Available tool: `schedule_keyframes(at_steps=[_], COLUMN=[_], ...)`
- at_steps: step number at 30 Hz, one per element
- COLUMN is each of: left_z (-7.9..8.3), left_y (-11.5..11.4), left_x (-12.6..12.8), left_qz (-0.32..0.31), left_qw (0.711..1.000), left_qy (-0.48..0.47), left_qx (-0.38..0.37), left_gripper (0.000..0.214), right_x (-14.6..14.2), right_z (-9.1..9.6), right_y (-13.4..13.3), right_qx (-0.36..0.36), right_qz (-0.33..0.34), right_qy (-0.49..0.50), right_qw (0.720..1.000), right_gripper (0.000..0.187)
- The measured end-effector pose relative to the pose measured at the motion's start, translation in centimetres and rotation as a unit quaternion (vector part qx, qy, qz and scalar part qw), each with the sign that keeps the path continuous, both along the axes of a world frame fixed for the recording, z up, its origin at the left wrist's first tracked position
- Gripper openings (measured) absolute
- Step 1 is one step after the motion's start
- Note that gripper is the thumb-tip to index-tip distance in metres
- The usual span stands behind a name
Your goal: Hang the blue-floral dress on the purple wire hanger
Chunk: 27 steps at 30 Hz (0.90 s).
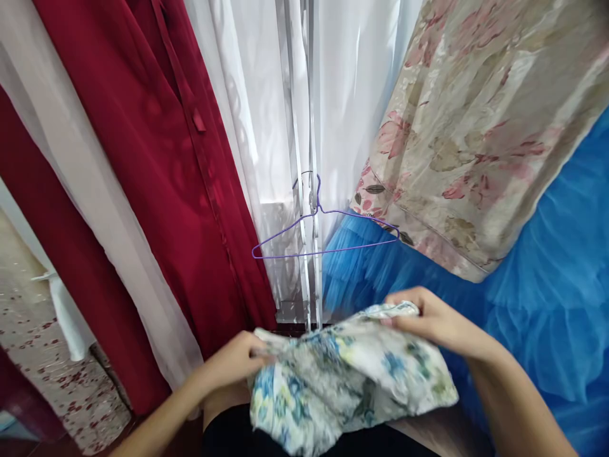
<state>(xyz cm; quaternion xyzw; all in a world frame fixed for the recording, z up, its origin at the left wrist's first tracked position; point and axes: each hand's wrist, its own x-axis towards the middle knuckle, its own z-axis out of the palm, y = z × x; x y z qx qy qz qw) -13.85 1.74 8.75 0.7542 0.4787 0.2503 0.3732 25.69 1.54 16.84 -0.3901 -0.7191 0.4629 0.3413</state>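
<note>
A white cloth garment with blue, green and yellow flowers is stretched between my two hands, low in the head view. My left hand is closed on its upper left corner. At the upper right edge, my right hand pinches the fabric between thumb and fingers. The lower part of the garment hangs loose over my lap in folds, and which kind of garment it is cannot be made out. Beyond my hands, a purple wire hanger hangs bare from a narrow white metal stand, apart from the garment.
Long red garments and pale ones hang on the left. On the right hang a beige floral garment and a blue ruffled one. A white curtain covers the back. A sequined garment hangs at far left.
</note>
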Motion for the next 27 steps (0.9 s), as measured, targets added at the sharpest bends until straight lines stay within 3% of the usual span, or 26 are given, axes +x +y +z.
schedule_keyframes(at_steps=[1, 3, 6, 9, 11, 14, 17, 20, 23, 25, 27], left_z=[0.8, 2.8, 5.7, 7.7, 8.7, 10.3, 12.2, 13.7, 14.4, 14.6, 14.9], left_y=[1.4, 4.5, 9.1, 12.7, 14.0, 14.0, 12.7, 11.8, 11.6, 11.8, 12.1], left_x=[-1.0, -2.4, -3.1, -3.3, -3.4, -3.0, -1.1, 1.6, 3.5, 4.0, 3.8], left_qz=[0.015, 0.053, 0.112, 0.139, 0.116, 0.056, 0.008, 0.031, 0.068, 0.044, 0.002], left_qw=[0.999, 0.991, 0.976, 0.967, 0.964, 0.945, 0.923, 0.914, 0.926, 0.946, 0.967], left_qy=[-0.019, -0.080, -0.165, -0.162, -0.127, -0.042, 0.040, 0.055, 0.009, -0.019, -0.037], left_qx=[0.044, 0.096, 0.091, 0.136, 0.203, 0.320, 0.384, 0.400, 0.371, 0.319, 0.250], left_gripper=[0.028, 0.007, 0.013, 0.007, 0.005, 0.012, 0.019, 0.017, 0.026, 0.029, 0.032], right_x=[-0.2, -1.1, -3.1, -4.4, -4.8, -5.2, -5.9, -5.9, -3.8, -1.4, 1.1], right_z=[0.4, 0.5, -0.3, -1.2, -1.5, -1.8, -2.2, -2.8, -3.3, -3.0, -2.1], right_y=[1.5, 4.7, 9.4, 12.4, 13.0, 12.2, 10.5, 8.9, 7.9, 7.9, 8.3], right_qx=[0.036, 0.128, 0.246, 0.273, 0.267, 0.253, 0.251, 0.263, 0.307, 0.326, 0.332], right_qz=[-0.022, -0.077, -0.156, -0.188, -0.202, -0.224, -0.181, -0.133, -0.243, -0.364, -0.414], right_qy=[-0.023, -0.056, -0.119, -0.167, -0.191, -0.207, -0.186, -0.137, -0.068, -0.038, -0.045], right_qw=[0.999, 0.987, 0.949, 0.929, 0.923, 0.918, 0.932, 0.946, 0.918, 0.872, 0.847], right_gripper=[0.007, 0.037, 0.070, 0.058, 0.042, 0.029, 0.024, 0.027, 0.046, 0.065, 0.073])
